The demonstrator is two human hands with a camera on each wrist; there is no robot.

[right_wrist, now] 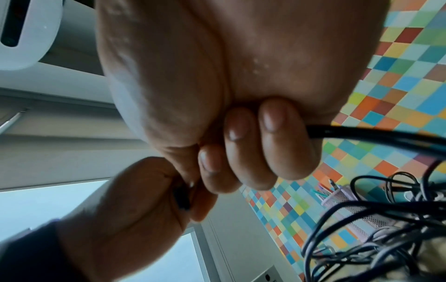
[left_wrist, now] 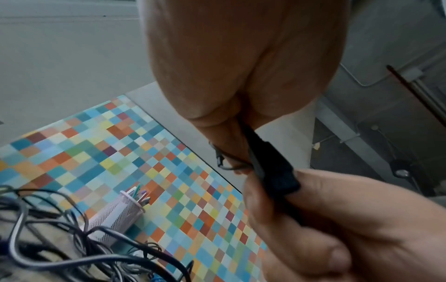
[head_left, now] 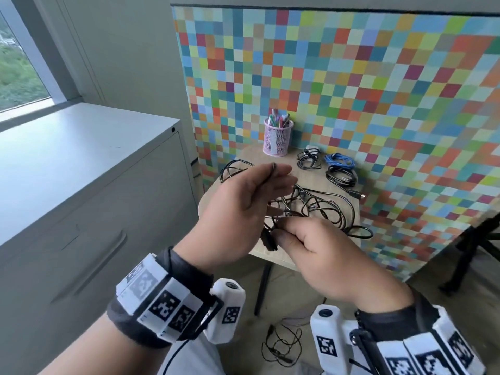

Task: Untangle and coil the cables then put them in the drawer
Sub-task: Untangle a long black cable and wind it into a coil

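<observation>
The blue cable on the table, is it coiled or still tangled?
Coiled. The blue cable lies as a compact bundle at the back of the table, apart from the loose black tangle in front.

No legible text or labels.
</observation>
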